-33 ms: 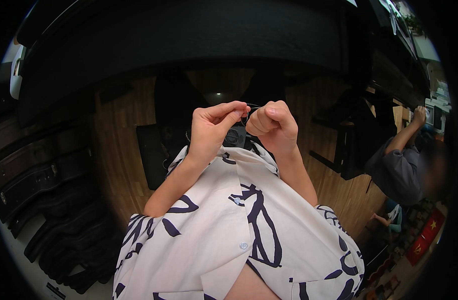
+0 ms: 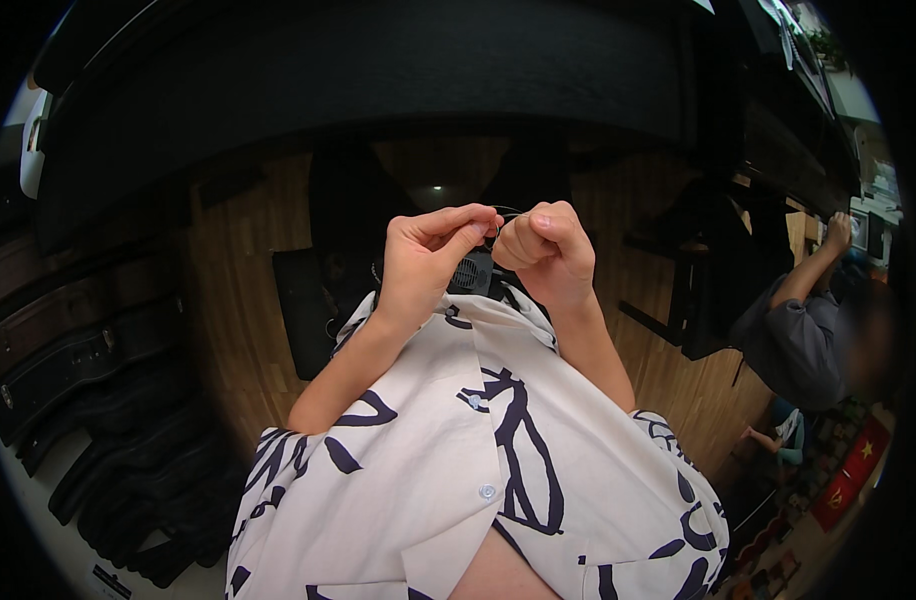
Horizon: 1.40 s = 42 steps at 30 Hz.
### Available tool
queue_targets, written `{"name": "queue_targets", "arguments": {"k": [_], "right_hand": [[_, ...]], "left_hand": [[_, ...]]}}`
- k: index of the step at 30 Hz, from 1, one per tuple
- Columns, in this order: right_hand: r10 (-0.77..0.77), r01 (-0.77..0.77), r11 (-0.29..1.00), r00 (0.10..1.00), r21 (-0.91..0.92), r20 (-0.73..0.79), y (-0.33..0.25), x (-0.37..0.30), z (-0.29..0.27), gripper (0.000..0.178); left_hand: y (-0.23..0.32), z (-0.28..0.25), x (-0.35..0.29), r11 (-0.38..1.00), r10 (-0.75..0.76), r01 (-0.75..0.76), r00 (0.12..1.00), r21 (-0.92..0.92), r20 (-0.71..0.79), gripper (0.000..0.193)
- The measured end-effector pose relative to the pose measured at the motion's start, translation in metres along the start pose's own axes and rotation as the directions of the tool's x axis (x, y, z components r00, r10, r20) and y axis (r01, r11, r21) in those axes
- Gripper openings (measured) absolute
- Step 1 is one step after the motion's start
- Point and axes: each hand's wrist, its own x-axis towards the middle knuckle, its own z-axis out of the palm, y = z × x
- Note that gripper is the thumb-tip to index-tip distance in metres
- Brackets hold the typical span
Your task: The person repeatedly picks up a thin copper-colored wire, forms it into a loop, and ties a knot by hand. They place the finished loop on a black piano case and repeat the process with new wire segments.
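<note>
Head view. Landmark: my white shirt (image 2: 448, 430) with dark line print. My left hand (image 2: 418, 255) is above its collar edge, left of centre, with thumb and forefinger pinched on a thin strand (image 2: 510, 210). My right hand (image 2: 553, 250) is above the same edge, right of centre, clenched; the strand runs into its curled fingers, which appear to grasp it. The strand spans the short gap between my hands, beyond the collar.

Change: both hands match the preceding picture in place and grip. Only the strand's small curve beside my left fingertips shows slightly differently, which suggests a minor shift of the strand within an unchanged hold.

Surroundings: a dark unit with a round grille (image 2: 467, 272) sits just above the shirt; dark cases (image 2: 53, 375) lie left of it; another person (image 2: 803, 340) is to its right.

Markings: a red cloth (image 2: 853, 475) right of the shirt bears yellow emblems. A small dark label (image 2: 111, 582) at lower left of the shirt is too small to read. No brand is legible.
</note>
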Motion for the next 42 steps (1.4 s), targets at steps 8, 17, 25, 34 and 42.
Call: {"name": "queue_targets", "arguments": {"k": [8,17,25,34,42], "right_hand": [[-0.041,0.036,0.997,0.997,-0.069,-0.065,-0.004,-0.001,0.000,0.048],[-0.099,0.057,0.958,0.986,-0.282,-0.137,-0.002,-0.003,0.002,0.045],[-0.215,0.151,0.949,0.952,-0.278,-0.216,-0.001,0.000,0.004,0.045],[-0.169,0.122,0.964,0.967,-0.234,-0.192,-0.014,-0.005,0.005,0.047],[-0.062,0.039,0.963,0.995,-0.268,-0.076,0.000,-0.003,-0.007,0.046]], "left_hand": [[0.001,-0.002,0.000,0.995,0.041,-0.030,0.994,-0.098,0.105,0.018],[0.003,-0.001,0.006,0.994,-0.100,0.103,0.991,-0.022,0.090,0.031],[0.001,-0.004,0.001,0.985,-0.170,0.164,0.951,0.046,0.259,0.052],[0.020,-0.004,-0.001,0.923,-0.260,0.110,0.884,0.368,0.388,0.044],[0.032,0.008,0.006,0.895,0.146,-0.258,0.940,0.364,0.309,0.025]]}}
